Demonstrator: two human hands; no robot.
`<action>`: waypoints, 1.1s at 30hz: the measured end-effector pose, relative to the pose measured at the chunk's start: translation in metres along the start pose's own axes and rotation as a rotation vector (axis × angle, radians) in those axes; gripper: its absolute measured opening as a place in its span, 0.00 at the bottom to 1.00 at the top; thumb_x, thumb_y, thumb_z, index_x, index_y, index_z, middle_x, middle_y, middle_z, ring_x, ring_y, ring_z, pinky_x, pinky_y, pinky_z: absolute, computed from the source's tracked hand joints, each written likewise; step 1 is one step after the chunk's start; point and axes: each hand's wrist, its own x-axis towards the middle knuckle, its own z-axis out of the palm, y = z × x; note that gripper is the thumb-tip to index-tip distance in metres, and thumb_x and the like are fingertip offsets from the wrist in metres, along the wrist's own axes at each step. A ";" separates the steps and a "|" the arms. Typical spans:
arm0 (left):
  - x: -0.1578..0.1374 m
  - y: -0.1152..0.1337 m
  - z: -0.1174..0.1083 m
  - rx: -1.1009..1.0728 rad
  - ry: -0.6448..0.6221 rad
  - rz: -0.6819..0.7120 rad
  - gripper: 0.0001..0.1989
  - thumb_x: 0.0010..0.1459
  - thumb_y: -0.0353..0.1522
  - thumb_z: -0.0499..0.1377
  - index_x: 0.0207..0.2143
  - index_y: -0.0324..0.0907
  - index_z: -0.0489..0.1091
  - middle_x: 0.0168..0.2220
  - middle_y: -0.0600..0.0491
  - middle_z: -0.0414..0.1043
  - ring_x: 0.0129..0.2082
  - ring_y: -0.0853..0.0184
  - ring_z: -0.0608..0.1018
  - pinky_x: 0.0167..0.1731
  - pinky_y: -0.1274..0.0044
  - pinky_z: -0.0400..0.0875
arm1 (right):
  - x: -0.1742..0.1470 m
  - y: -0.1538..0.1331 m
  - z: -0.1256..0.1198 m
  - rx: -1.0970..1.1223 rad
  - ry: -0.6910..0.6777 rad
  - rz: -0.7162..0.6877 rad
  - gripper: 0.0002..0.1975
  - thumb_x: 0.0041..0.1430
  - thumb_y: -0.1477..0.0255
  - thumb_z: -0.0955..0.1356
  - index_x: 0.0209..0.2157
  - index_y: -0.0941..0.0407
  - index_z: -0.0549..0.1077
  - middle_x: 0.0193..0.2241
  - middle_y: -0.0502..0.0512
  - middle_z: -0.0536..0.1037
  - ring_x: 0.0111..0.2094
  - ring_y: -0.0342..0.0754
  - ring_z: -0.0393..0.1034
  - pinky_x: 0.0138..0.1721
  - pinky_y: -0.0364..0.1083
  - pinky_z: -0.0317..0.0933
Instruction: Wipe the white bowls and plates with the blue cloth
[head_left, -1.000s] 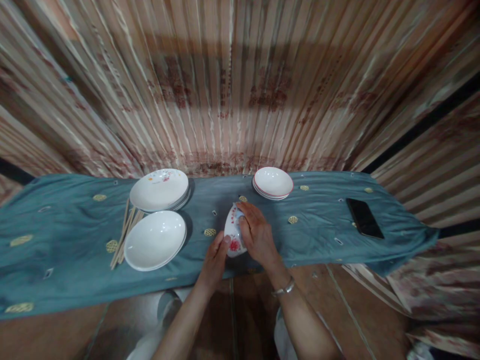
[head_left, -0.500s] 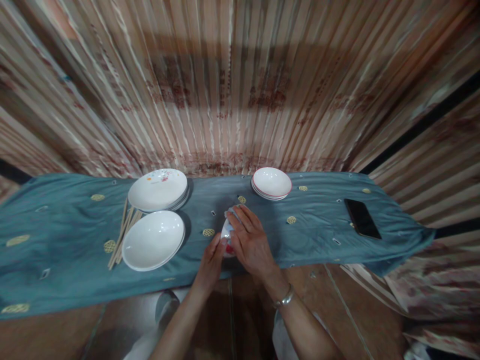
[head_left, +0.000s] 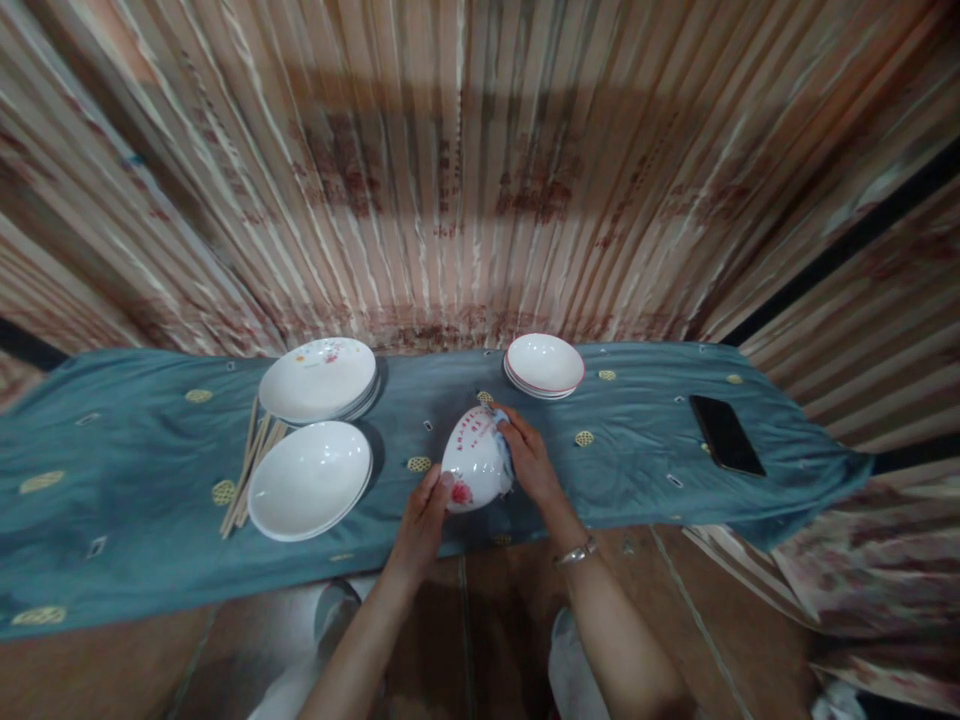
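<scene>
A bracelet [head_left: 577,552] circled the wrist nearest the viewer on the right. The left hand [head_left: 424,510] gripped the bowl [head_left: 474,465] at its lower left, thumb on the outside. The right hand [head_left: 531,460] was closed on a cloth [head_left: 502,440], pressed against the bowl's right edge. The bowl was tilted, its red lettering and flower showing, above the front middle of the tablecloth [head_left: 622,490]; whether it touched was unclear. To its left sat white dishes [head_left: 310,480], stacked, with chopsticks [head_left: 244,480] just beside them. The phone [head_left: 726,434] lay well to the right. Farther back stood plates [head_left: 319,380] and red-rimmed saucers [head_left: 544,363], before a curtain [head_left: 450,220].
</scene>
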 end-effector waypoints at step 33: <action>0.011 0.016 0.004 -1.005 0.285 -0.383 0.22 0.68 0.25 0.46 0.63 0.38 0.62 0.37 0.48 0.82 0.28 0.69 0.82 0.39 0.76 0.77 | -0.048 0.044 0.041 -0.032 0.175 0.032 0.31 0.66 0.53 0.56 0.60 0.59 0.65 0.60 0.64 0.69 0.62 0.52 0.62 0.65 0.54 0.52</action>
